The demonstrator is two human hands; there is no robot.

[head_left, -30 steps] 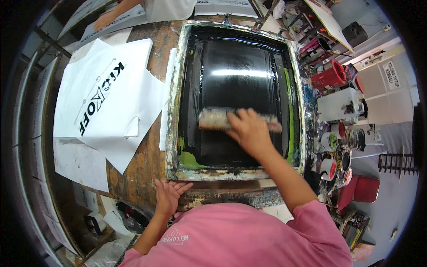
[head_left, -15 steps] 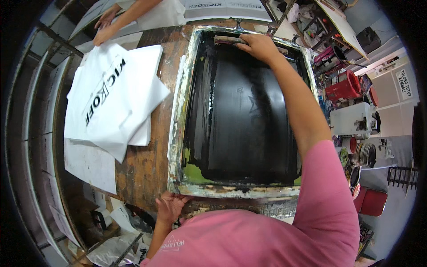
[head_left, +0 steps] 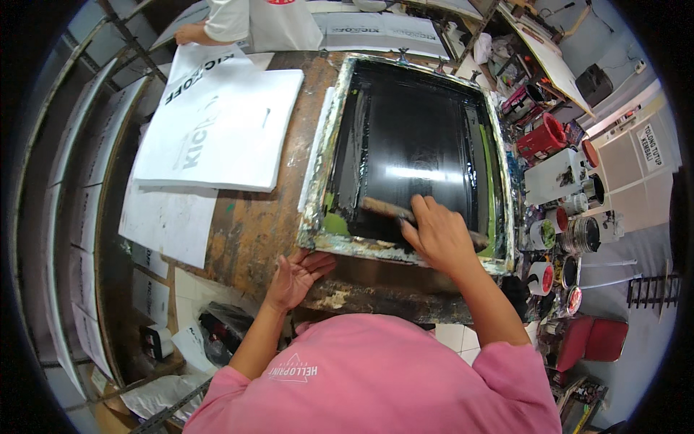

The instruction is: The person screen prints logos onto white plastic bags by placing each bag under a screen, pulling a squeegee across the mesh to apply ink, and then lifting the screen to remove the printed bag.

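My right hand (head_left: 439,235) is closed around the wooden handle of a squeegee (head_left: 381,208), which lies across the near end of a screen printing frame. Black ink covers most of the screen's mesh (head_left: 412,130), with a shiny streak of light across it and green strips along its sides. My left hand (head_left: 298,276) is at the near left corner of the paint-crusted frame (head_left: 316,195). Its fingers are stretched out against the frame's near edge, palm turned up, holding nothing that I can see.
Left of the frame, a stack of white sheets (head_left: 282,137) lies on the stained wooden table (head_left: 246,224). A co-worker's hand (head_left: 194,33) holds a printed white sheet (head_left: 199,65) above it. Ink tubs and a red bucket (head_left: 541,142) crowd the right. A drying rack (head_left: 108,152) stands left.
My right hand has drawn the squeegee from the frame's far end to its near end. The co-worker's printed sheet has moved farther away, baring more of the stack. My view has shifted.
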